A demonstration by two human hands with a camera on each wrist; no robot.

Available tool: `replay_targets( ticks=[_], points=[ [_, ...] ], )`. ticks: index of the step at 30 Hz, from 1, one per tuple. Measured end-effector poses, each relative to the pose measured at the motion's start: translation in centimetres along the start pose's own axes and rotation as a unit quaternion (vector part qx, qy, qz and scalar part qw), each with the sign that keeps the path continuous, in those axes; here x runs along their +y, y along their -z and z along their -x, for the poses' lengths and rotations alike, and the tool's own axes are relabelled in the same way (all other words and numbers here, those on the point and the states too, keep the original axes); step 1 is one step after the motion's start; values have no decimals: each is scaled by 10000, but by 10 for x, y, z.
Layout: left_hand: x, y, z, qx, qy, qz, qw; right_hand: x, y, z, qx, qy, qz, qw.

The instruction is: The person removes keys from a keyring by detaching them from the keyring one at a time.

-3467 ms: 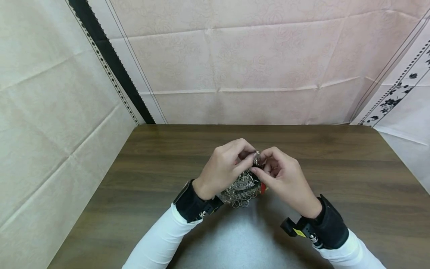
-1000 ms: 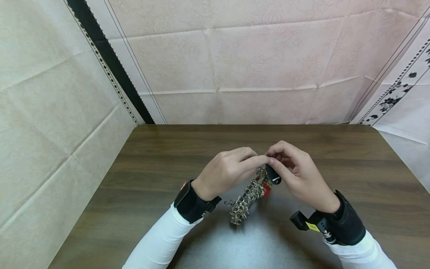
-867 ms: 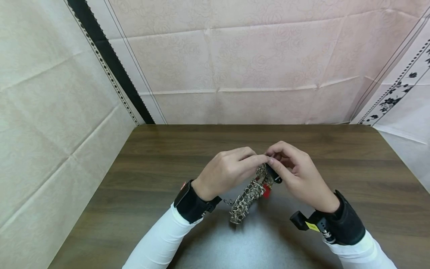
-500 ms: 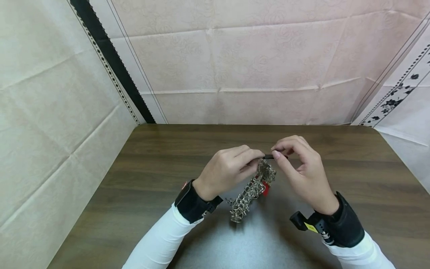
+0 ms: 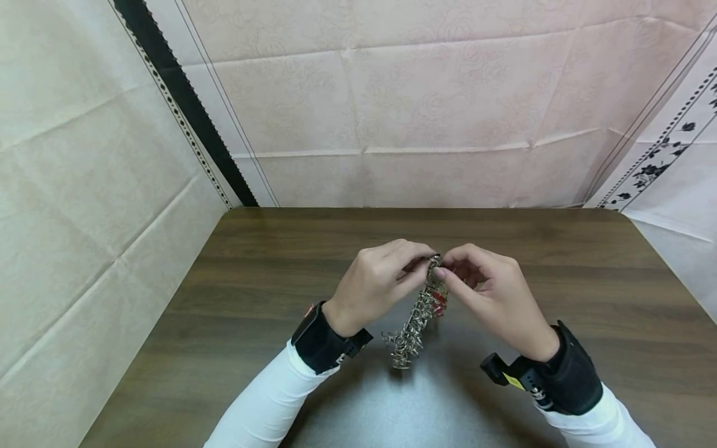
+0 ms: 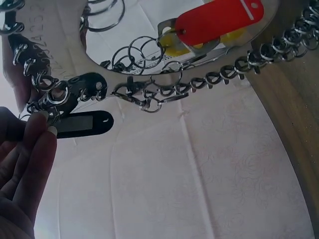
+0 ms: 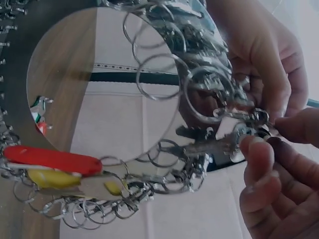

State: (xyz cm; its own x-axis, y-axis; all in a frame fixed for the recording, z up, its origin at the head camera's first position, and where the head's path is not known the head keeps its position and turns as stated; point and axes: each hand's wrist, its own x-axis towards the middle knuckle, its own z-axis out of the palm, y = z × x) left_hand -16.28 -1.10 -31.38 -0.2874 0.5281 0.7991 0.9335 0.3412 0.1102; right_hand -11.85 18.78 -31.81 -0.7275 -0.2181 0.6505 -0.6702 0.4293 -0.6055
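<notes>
A large flat metal key ring (image 5: 416, 323) stands on edge above the table, its rim crowded with small split rings. At its top, my left hand (image 5: 376, 281) grips the rim with thumb and fingers. My right hand (image 5: 495, 292) pinches a small split ring (image 7: 260, 117) at the same spot. Beside the pinching fingertips a black tag (image 6: 82, 124) sticks out in the left wrist view. A red tag (image 6: 219, 22) with yellow-headed keys (image 7: 50, 178) hangs on the rim below. Part of the rim lies behind my left fingers in the head view.
A brown wooden table (image 5: 252, 311) lies under the hands. Pale cloth (image 5: 392, 112) hangs behind it, with more patterned cloth at both sides. Each wrist wears a black strap with a small camera (image 5: 493, 368).
The large key ring has turned until it shows nearly edge-on. The black tag, stretched between both hands half a second ago, has swung out of the head view. My right hand has come closer in.
</notes>
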Motion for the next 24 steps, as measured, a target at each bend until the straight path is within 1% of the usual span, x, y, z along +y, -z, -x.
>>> replay_targets(
  ticks=[4, 9, 12, 17, 20, 24],
  points=[
    [1, 0, 0, 43, 17, 84, 10000, 0, -3, 1, -29, -107, -172, 9998],
    [3, -1, -2, 93, 58, 211, 9997, -1, -6, 3, -110, -287, -865, 9958],
    [2, -2, -1, 126, 80, 392, 9991, -2, -9, 4, -130, -336, -1308, 9908],
    [1, -3, -1, 145, 138, 767, 9969, -1, -10, 5, -88, -273, -1596, 9868],
    [1, -2, -1, 42, 194, 915, 9956, 0, -10, 5, -63, -170, -1746, 9845],
    [0, 1, -2, -219, 306, 1109, 9931, 0, -9, 5, 43, -39, -1773, 9841]
  ],
)
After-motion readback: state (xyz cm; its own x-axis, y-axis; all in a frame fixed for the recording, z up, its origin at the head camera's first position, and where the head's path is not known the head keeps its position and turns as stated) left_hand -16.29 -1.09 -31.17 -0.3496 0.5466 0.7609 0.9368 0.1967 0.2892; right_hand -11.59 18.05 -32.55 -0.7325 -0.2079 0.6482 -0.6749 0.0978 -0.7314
